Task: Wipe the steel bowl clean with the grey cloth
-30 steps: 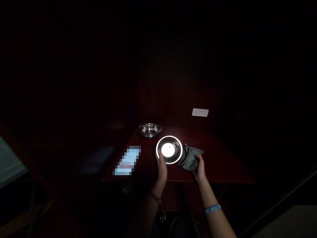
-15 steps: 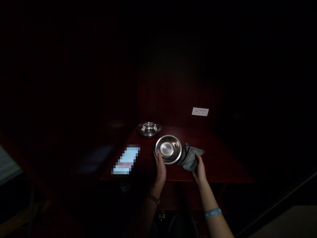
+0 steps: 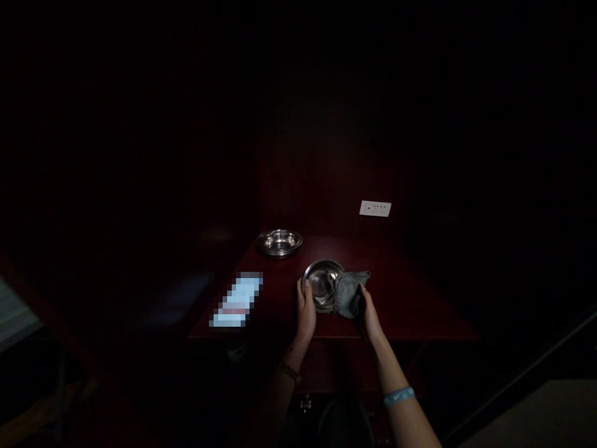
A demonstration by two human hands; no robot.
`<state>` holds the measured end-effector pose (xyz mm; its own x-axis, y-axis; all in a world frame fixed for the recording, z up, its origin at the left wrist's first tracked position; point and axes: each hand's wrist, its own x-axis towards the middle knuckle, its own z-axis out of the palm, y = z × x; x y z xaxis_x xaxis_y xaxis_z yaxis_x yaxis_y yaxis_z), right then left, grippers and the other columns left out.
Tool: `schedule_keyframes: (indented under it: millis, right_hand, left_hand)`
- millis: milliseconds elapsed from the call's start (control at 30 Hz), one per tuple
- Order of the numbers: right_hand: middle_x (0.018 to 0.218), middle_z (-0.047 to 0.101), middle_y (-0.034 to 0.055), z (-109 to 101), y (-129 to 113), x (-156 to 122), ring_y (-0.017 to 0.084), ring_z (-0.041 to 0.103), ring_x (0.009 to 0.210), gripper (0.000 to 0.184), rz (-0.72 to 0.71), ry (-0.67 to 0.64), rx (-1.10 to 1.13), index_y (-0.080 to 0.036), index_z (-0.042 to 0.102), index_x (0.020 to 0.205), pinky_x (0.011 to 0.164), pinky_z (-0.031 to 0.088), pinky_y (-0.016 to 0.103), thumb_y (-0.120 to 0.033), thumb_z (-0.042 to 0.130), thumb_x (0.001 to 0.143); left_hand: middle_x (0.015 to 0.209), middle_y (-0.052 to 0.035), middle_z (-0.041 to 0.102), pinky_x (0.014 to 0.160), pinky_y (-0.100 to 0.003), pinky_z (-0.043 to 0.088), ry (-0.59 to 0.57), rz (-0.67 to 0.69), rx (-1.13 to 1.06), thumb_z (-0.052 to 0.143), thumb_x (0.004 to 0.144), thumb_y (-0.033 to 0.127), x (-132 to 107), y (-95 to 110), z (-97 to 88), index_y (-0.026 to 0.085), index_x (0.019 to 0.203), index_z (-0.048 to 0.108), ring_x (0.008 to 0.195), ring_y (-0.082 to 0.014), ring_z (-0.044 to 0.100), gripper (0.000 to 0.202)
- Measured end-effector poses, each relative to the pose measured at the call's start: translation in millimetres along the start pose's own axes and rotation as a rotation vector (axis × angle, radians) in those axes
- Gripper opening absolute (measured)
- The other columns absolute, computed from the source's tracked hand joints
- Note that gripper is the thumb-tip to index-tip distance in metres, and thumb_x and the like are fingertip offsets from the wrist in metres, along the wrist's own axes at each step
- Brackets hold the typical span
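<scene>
My left hand (image 3: 306,311) grips the left rim of a shiny metal bowl (image 3: 319,283), its thumb on the inner side. The bowl is held tilted above the dark red table. A grey-green cloth (image 3: 349,292) is in my right hand (image 3: 369,314), pinched between thumb and fingers. That cloth overlaps the bowl's right rim and hides part of it. Behind and to the left, a stack of similar metal bowls (image 3: 280,242) rests on the table.
The dark red table (image 3: 401,305) runs back to a wall with a white socket plate (image 3: 375,208). On its left side lies a bright, pixelated rectangle (image 3: 237,300). A small metal latch (image 3: 305,403) shows below the table edge. Most of the surroundings are very dark.
The cloth has moved left, from beside the bowl onto its right rim. The bowl has shifted slightly right and turned in my left hand.
</scene>
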<state>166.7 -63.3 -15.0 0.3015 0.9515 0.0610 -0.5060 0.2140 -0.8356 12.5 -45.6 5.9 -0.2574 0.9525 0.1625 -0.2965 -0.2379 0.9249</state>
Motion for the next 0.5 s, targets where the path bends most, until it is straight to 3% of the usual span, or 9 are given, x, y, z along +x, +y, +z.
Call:
schedule_keyframes:
  millis: [133, 400, 500]
  right_hand:
    - [0.126, 0.069, 0.0019, 7.0, -1.8, -6.3, 0.025, 0.055, 0.13, 0.054, 0.015, -0.092, -0.012, -0.024, 0.069, 0.117, 0.115, 0.038, 0.042, -0.062, 0.062, 0.078]
    - [0.125, 0.069, 0.0063, 4.2, -5.6, -8.5, 0.03, 0.059, 0.124, 0.061, -0.059, -0.249, -0.157, -0.021, 0.062, 0.128, 0.107, 0.045, 0.047, -0.056, 0.051, 0.079]
    - [0.132, 0.065, 0.0066, 1.1, -3.3, -4.4, 0.03, 0.054, 0.131, 0.063, -0.108, -0.248, -0.275, -0.021, 0.059, 0.133, 0.112, 0.04, 0.048, -0.053, 0.055, 0.078]
  left_hand:
    - [0.137, -0.0101, 0.061, 0.116, -0.035, 0.035, 0.009, -0.034, -0.031, 0.048, 0.096, 0.044, 0.1, 2.0, 0.6, 0.02, 0.127, 0.058, 0.132, -0.0216, 0.053, 0.04]
    - [0.145, -0.0102, 0.055, 0.119, -0.037, 0.032, 0.022, -0.073, -0.086, 0.047, 0.096, 0.044, 3.1, -2.9, -0.2, 0.018, 0.134, 0.055, 0.137, -0.0227, 0.049, 0.047]
    - [0.145, -0.0097, 0.055, 0.119, -0.036, 0.032, 0.028, -0.085, -0.113, 0.048, 0.096, 0.044, 4.4, -5.1, -0.1, 0.018, 0.136, 0.054, 0.136, -0.0223, 0.05, 0.048]
